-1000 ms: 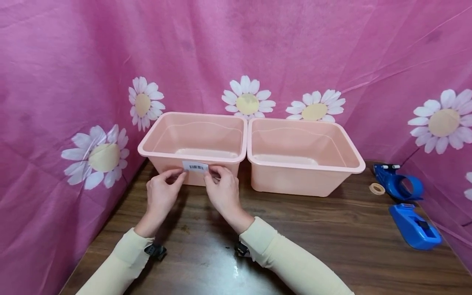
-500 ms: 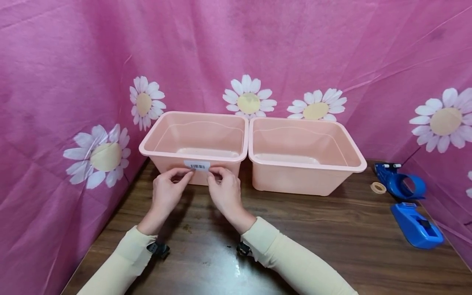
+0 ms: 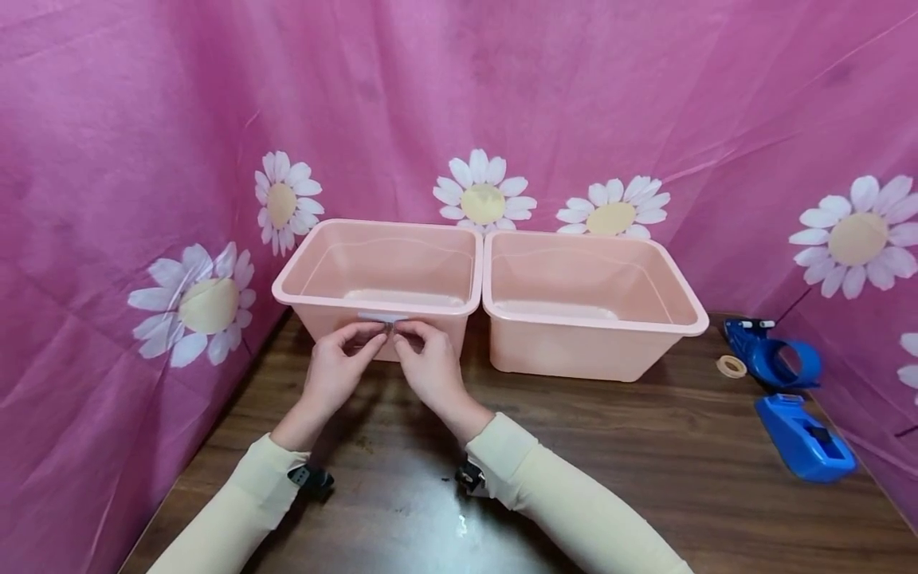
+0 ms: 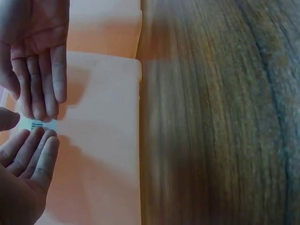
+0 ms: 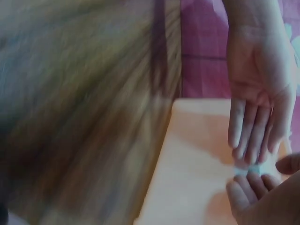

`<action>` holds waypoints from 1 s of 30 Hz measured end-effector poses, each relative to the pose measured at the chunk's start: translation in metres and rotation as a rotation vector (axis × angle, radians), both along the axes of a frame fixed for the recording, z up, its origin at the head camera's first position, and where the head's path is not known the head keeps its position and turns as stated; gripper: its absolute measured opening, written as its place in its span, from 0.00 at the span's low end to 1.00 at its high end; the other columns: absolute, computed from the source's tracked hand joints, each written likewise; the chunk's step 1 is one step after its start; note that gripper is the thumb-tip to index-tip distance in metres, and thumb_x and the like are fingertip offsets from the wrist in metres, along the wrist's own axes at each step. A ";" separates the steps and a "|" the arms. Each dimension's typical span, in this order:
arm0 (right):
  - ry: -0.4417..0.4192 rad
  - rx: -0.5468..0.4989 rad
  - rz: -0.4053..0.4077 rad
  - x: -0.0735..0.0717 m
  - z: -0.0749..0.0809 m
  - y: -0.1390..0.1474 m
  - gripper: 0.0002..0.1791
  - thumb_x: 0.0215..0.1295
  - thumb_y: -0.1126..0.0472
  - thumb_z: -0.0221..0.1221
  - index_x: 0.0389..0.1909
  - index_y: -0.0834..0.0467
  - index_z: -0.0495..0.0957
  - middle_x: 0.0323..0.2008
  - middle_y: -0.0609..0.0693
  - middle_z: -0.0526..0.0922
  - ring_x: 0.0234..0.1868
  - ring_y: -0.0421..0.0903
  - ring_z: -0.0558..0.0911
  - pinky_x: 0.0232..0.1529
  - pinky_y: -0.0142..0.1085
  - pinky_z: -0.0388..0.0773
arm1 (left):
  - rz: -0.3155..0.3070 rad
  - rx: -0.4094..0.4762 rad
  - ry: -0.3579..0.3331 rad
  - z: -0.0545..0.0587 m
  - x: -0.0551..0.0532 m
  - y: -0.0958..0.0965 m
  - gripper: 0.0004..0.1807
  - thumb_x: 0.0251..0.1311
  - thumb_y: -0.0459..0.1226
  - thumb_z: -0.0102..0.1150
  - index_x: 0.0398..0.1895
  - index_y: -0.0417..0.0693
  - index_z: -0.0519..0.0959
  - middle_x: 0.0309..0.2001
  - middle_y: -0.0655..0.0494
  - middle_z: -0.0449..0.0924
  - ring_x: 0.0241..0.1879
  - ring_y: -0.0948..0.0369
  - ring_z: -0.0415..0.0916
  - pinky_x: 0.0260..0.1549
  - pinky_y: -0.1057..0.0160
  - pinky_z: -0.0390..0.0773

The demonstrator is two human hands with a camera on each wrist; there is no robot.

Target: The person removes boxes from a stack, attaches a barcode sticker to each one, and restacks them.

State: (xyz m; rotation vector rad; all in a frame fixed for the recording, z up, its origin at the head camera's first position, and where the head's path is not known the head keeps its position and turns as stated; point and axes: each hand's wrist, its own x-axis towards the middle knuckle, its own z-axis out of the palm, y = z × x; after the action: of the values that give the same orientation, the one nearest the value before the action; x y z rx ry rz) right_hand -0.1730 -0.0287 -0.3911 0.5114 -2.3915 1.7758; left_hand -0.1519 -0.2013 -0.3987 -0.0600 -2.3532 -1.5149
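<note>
A white barcode label (image 3: 373, 316) lies on the front wall of the left pink plastic tub (image 3: 448, 325), just below its rim. My left hand (image 3: 335, 368) presses on it with its fingers stretched out. From the other side my right hand (image 3: 432, 368) presses too, its fingertips almost meeting the left ones. In the left wrist view a strip of the barcode label (image 4: 37, 123) shows between both sets of fingertips; the fingers hide the rest. The right wrist view has the straight fingers (image 5: 257, 133) of the left hand flat against the tub wall.
A second pink tub (image 3: 574, 351) stands beside the first on the right. On the wooden table (image 3: 610, 446) at the far right are a blue tape dispenser (image 3: 806, 442), a blue tape gun (image 3: 770, 355) and a small tape roll (image 3: 731, 367). Pink flowered cloth (image 3: 574, 96) hangs behind.
Both hands have come together from the label's two ends to its middle, now covering most of the barcode. Earlier they held its sides; the label now lies against the tub wall.
</note>
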 end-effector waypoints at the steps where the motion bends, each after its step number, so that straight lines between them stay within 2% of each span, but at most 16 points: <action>1: -0.003 0.016 -0.001 0.000 0.000 0.001 0.14 0.78 0.63 0.63 0.55 0.64 0.90 0.53 0.57 0.94 0.53 0.46 0.91 0.57 0.38 0.90 | 0.000 0.002 -0.004 0.000 0.000 0.000 0.13 0.76 0.36 0.72 0.57 0.40 0.91 0.54 0.40 0.94 0.42 0.80 0.82 0.44 0.82 0.81; 5: -0.042 0.046 0.005 0.002 0.004 0.004 0.15 0.78 0.62 0.63 0.58 0.64 0.90 0.56 0.57 0.93 0.57 0.51 0.90 0.62 0.47 0.89 | 0.004 0.020 -0.011 -0.002 0.001 -0.001 0.14 0.76 0.37 0.72 0.59 0.40 0.91 0.54 0.39 0.93 0.43 0.81 0.83 0.46 0.82 0.81; 7: -0.059 0.045 0.002 0.002 0.003 0.004 0.15 0.79 0.62 0.63 0.59 0.63 0.90 0.56 0.57 0.93 0.59 0.51 0.91 0.64 0.49 0.89 | 0.008 0.033 -0.017 -0.002 0.002 -0.002 0.14 0.75 0.37 0.72 0.59 0.40 0.91 0.55 0.39 0.93 0.43 0.82 0.83 0.46 0.83 0.81; 17: -0.062 0.040 -0.055 0.006 0.000 0.009 0.14 0.78 0.62 0.66 0.58 0.62 0.91 0.55 0.56 0.95 0.59 0.52 0.93 0.64 0.49 0.90 | 0.005 0.053 -0.034 -0.005 0.004 -0.006 0.16 0.76 0.37 0.72 0.60 0.38 0.90 0.57 0.38 0.93 0.44 0.83 0.83 0.47 0.82 0.82; 24: -0.090 -0.006 0.017 0.004 0.002 0.001 0.16 0.79 0.63 0.64 0.62 0.64 0.89 0.60 0.57 0.93 0.61 0.52 0.91 0.66 0.47 0.88 | -0.059 0.061 -0.004 -0.007 0.000 0.003 0.14 0.78 0.35 0.69 0.59 0.36 0.90 0.55 0.36 0.92 0.45 0.80 0.83 0.47 0.81 0.82; 30: -0.096 -0.004 -0.008 0.003 0.002 0.002 0.15 0.79 0.62 0.64 0.59 0.63 0.90 0.57 0.57 0.94 0.60 0.52 0.92 0.66 0.48 0.88 | -0.005 0.006 -0.005 -0.005 0.001 -0.003 0.14 0.79 0.38 0.69 0.59 0.39 0.90 0.56 0.39 0.93 0.45 0.83 0.81 0.47 0.84 0.80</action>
State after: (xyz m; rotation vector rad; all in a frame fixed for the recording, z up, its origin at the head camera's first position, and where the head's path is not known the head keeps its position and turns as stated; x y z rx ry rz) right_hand -0.1695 -0.0272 -0.3888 0.4240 -2.4481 1.8419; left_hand -0.1506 -0.2044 -0.4037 -0.0610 -2.3537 -1.5259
